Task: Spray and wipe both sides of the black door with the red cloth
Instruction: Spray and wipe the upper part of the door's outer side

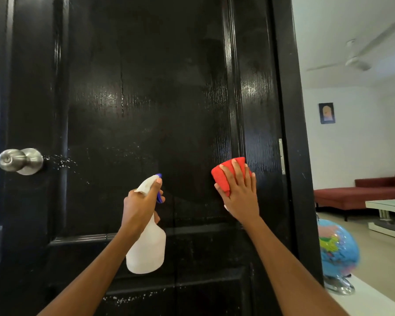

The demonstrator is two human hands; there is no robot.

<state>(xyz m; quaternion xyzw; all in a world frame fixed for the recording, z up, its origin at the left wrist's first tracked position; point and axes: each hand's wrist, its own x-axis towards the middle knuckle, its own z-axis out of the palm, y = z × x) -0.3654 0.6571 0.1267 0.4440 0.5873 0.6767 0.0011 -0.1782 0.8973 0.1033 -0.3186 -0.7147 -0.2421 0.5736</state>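
Red cloth (224, 176) lies flat under the spread right hand (240, 192), pressed to the black door (146, 99) near its hinge edge, likely ready to wipe. Left hand (139, 208) grips the spray bottle (147, 242), nozzle facing the panel. Droplets speckle beside the knob (21, 161); open panel spreads leftward and above.

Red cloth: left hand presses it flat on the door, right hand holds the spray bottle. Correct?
Hands are swapped. In the head view the right hand presses the red cloth flat on the black door; the left hand holds the spray bottle.
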